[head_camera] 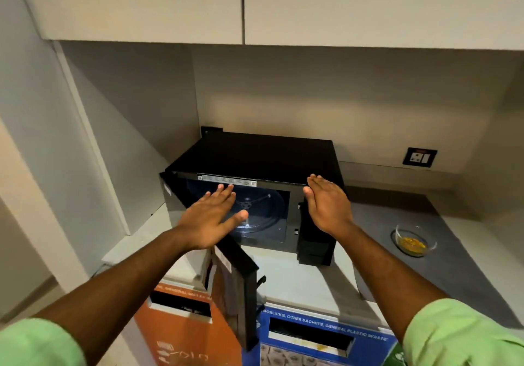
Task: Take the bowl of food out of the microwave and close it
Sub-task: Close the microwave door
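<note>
Microwave (255, 164) door (226, 275) stands open; glass bowl of food (413, 243) rests near the surface's (312, 277) right edge; left hand (211, 218) and right hand (326, 204) both spread, holding nothing.

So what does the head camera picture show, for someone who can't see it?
A black microwave sits on a grey counter with its door swung open and only a glass turntable inside. Two empty open hands, left hand and right hand, reach toward it; a clear glass bowl of yellow food rests at right.

Wall socket (420, 157), orange bin (181, 334), blue bin (320, 340)
</note>
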### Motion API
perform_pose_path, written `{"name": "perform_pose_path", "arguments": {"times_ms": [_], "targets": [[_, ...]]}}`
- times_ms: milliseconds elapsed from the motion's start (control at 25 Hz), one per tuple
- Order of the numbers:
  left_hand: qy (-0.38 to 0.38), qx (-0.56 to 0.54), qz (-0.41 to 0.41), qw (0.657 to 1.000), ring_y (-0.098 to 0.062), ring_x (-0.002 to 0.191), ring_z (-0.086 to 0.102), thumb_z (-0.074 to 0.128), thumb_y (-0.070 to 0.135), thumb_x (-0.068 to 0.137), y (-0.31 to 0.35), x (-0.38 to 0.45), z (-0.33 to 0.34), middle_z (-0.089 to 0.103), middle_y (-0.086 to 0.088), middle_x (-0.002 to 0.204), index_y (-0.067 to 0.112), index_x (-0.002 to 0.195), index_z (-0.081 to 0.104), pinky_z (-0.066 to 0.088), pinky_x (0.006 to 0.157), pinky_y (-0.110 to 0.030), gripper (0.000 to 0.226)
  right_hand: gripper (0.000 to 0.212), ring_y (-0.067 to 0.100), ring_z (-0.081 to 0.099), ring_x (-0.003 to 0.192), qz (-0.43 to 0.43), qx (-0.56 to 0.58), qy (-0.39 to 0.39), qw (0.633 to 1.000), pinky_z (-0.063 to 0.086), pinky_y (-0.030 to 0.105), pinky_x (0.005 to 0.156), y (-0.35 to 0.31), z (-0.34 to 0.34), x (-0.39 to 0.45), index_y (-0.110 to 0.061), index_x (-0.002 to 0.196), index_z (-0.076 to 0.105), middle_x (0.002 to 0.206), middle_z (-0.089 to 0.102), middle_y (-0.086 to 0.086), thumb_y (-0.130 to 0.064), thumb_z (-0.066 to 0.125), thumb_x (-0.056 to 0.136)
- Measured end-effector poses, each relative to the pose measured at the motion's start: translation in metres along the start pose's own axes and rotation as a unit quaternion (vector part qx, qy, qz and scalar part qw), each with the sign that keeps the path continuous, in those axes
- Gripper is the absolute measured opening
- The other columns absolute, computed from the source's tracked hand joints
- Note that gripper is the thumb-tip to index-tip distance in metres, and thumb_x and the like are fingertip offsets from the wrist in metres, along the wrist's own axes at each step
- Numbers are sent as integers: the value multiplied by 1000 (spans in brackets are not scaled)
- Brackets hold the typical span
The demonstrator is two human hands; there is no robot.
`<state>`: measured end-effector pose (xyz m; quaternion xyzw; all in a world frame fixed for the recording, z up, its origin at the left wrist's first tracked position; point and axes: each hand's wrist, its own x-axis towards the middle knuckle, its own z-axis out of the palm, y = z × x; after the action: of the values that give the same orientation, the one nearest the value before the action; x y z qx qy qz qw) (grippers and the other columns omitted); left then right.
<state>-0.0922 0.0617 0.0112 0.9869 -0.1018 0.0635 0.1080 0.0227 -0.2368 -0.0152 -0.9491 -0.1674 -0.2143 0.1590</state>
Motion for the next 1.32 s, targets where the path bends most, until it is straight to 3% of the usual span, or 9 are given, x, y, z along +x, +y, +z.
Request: {"name": "perform_pose_path", "arguments": {"times_ms": [160,320,480,600,840,1320], "targets": [[16,29,41,999,-13,159,-2,12,73,92,20,40,8,7,4,171,20,162,14,4,130,-38,88,66,19,33,154,-20,14,-20,999,25,40,127,8,-1,0,-15,155,40,163,41,4,-52,17,105],[30,40,69,996,-11,158,-2,12,55,102,27,77,16,7,4,172,21,161,14,6,130,-37,69,102,18,21,159,-18,35,-44,998,14,39,128,6,-6,-2,-17,160,30,169,27,3,-80,-6,88],[40,43,76,995,-12,158,2,16,55,102,26,108,23,11,3,171,20,161,15,6,130,-35,68,114,19,12,160,-25,28,-70,997,8,39,126,5,-7,-6,-20,162,20,172,16,1,-95,7,78],[47,52,67,995,-13,159,5,17,60,100,27,122,26,12,2,171,19,161,15,6,130,-34,74,108,20,13,160,-32,-3,-59,998,9,40,126,6,-5,-7,-20,162,19,172,17,1,-92,18,82],[72,42,44,996,-15,158,11,20,54,102,27,137,32,19,-1,170,17,161,20,12,129,-35,69,75,19,27,157,0,-14,-3,1000,18,39,127,5,8,-2,-20,158,34,167,34,0,-64,36,98],[69,50,21,996,-16,159,12,18,38,106,33,144,30,19,-3,170,13,160,20,13,129,-34,59,61,17,41,150,38,-6,51,998,25,37,125,-4,16,2,-20,149,52,156,51,-1,-54,51,98]]}}
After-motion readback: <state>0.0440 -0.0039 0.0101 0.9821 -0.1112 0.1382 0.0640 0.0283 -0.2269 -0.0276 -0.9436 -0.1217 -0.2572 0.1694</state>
